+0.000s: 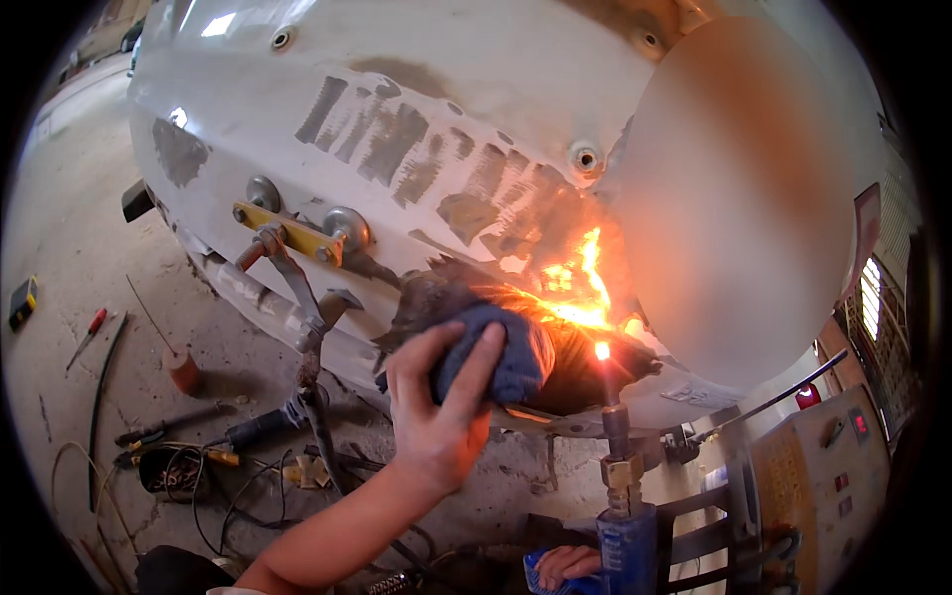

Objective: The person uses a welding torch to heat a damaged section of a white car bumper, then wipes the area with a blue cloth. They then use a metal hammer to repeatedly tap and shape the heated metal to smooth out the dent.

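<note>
My left hand grips a bunched blue-grey cloth, its fingers curled over the top. The cloth lies against a scorched brown area of a white vehicle body panel. Bright flames burn just right of the cloth. A blue-bodied welding gun with a brass fitting rises from the lower edge, and its tip glows beside the flames. My right hand shows only in part at the bottom, fingers curled at the gun's blue grip; the gun's body hides the rest.
A yellow bracket with round metal pads is fixed to the panel, joined to a metal puller arm. Cables, an angle grinder and a red-handled screwdriver lie on the floor. A control box stands at right. A large blurred patch covers the upper right.
</note>
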The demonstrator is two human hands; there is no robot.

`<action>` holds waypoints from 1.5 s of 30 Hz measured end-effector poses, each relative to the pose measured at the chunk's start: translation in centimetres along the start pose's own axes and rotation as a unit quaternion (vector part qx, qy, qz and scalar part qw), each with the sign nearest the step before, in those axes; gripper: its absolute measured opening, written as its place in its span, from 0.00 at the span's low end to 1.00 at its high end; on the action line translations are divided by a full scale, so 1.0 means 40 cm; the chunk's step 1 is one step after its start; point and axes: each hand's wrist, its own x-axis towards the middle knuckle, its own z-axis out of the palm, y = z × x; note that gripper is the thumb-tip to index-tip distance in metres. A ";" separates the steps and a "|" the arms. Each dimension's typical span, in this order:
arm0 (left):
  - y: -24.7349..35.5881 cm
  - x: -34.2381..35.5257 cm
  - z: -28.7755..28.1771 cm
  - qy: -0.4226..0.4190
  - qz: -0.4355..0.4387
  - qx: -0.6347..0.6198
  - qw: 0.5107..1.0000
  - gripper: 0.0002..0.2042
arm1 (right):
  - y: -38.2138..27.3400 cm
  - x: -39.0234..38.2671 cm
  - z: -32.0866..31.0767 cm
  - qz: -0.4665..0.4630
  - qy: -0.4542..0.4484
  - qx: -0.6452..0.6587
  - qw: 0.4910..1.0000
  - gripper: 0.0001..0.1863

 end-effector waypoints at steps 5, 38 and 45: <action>-0.024 -0.103 0.020 -0.066 0.046 -0.003 0.997 0.27 | -0.004 -0.006 -0.008 -0.033 -0.037 -0.021 0.999 0.14; -0.006 0.026 0.005 0.088 -0.038 0.021 0.995 0.26 | 0.064 -0.034 -0.083 -0.072 -0.064 0.006 0.995 0.17; -0.008 -0.086 0.021 -0.100 0.077 -0.009 0.992 0.26 | 0.061 -0.031 -0.053 -0.060 -0.058 0.004 0.996 0.16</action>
